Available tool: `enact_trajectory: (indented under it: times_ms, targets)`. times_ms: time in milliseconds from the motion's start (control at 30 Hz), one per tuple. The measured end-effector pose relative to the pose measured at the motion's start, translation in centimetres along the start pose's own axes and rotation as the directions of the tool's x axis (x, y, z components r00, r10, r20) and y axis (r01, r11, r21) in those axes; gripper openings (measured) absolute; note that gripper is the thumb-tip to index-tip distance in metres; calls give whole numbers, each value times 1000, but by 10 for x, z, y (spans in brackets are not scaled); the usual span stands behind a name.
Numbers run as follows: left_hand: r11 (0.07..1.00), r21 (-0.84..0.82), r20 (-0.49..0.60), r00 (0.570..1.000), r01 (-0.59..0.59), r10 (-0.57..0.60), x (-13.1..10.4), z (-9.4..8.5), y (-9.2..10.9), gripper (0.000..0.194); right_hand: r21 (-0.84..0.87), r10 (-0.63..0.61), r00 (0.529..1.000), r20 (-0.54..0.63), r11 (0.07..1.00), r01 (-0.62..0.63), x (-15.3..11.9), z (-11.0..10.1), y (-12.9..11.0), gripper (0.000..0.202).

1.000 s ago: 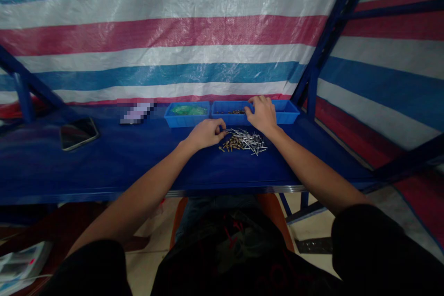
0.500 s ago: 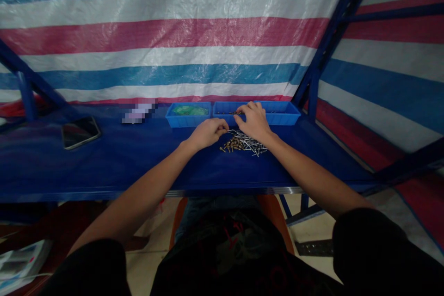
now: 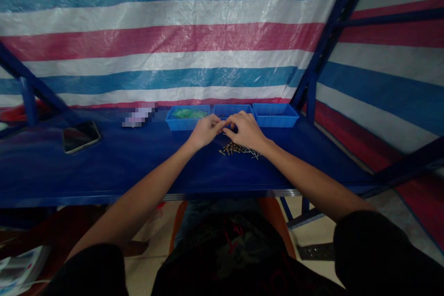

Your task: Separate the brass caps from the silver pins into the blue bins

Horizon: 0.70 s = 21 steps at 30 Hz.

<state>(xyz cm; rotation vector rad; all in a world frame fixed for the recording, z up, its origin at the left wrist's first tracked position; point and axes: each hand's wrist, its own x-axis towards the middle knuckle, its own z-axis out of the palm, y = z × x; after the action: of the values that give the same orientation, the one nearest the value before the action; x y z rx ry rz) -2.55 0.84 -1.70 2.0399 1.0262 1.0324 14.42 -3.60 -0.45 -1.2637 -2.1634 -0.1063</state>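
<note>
My left hand (image 3: 206, 130) and my right hand (image 3: 244, 128) meet at their fingertips above the blue table, just in front of the bins. Both hands are closed in a pinch; whatever lies between the fingers is too small to make out. Below and partly behind my right hand is a pile of small metal pins with brass-coloured ends (image 3: 234, 149). A blue bin (image 3: 186, 124) at the left holds green plastic. The middle blue bin (image 3: 217, 108) is partly covered by my right hand. A few small dark pieces lie in the right blue bin (image 3: 277, 121).
A phone (image 3: 81, 137) lies on the blue table (image 3: 138, 166) at the left, with a blurred pale purple item (image 3: 139, 115) behind it. Striped sheeting (image 3: 166, 39) hangs behind the table. Blue frame posts (image 3: 311, 92) stand at both sides.
My right hand has moved back from the middle bin, left and down, to my left hand's fingertips. The right bin shows more fully, and my right hand now covers more of the pile.
</note>
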Motion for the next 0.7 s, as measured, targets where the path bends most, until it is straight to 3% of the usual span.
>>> enact_trajectory:
  times_ms: [367, 533, 700]
  targets:
    - [994, -106, 53, 999, -3, 8, 0, -2, 5, 18, 21, -28, 1000, 11, 999, 28, 0, 0, -1, 15]
    - [986, 133, 75, 993, -101, 92, -3, -6, 9, 28, 46, -19, 1000, -11, 999, 19, 1, 0, 0, 18]
    - [920, 323, 134, 973, -221, 187, -9, -9, 17, 21, 39, 24, 1000, -3, 999, -24, 3, 1, 4, 29]
